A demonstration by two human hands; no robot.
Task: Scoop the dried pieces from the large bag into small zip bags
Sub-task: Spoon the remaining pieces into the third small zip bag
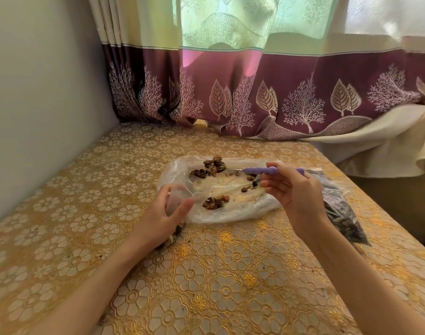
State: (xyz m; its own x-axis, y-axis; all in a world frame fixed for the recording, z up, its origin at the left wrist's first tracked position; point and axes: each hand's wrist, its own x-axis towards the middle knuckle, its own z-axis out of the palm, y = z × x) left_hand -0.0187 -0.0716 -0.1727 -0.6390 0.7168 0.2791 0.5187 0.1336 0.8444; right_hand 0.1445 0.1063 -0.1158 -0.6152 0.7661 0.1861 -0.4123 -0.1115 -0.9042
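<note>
Toward the far right part of the table [85,238], a large clear bag [221,187] is spread flat, with dried pieces [213,202] scattered in small clumps inside. A purple-handled scoop [271,169] is pinched in the right hand [293,192] above the bag. The bag's near-left edge is gripped by the curled fingers of the left hand [165,213]. A filled small zip bag [344,209] is seen nearer the right edge.

Purple spoon handle [267,169] — gold-flowered tablecloth [206,274]
</note>
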